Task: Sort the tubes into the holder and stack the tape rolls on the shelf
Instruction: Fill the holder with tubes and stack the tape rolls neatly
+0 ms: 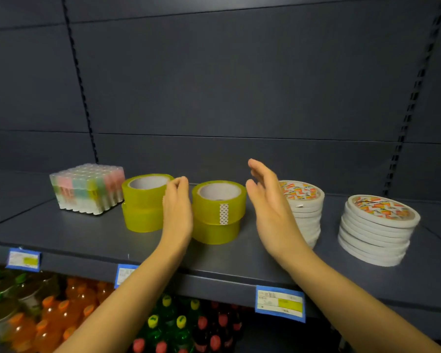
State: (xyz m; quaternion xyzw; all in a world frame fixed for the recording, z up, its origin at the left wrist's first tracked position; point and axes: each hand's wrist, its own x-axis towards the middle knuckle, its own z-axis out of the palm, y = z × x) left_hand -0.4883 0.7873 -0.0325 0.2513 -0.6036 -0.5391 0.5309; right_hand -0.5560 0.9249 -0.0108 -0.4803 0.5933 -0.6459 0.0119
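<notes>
The step in hand seems to be the tape stacking. A two-roll yellow tape stack [218, 212] stands on the shelf [87, 240] between both hands, its upper roll a little off the lower one. The left hand [177, 212], at nine o'clock of it, keeps straight fingers together very near its side; I cannot tell if they touch. The right hand [270, 207], at three o'clock, is flat and open, apart from it. The next move probably calls for both palms pressing inward to align the rolls. The tube holder [87, 188] stands at ten o'clock, beyond a second yellow stack [143, 202].
</notes>
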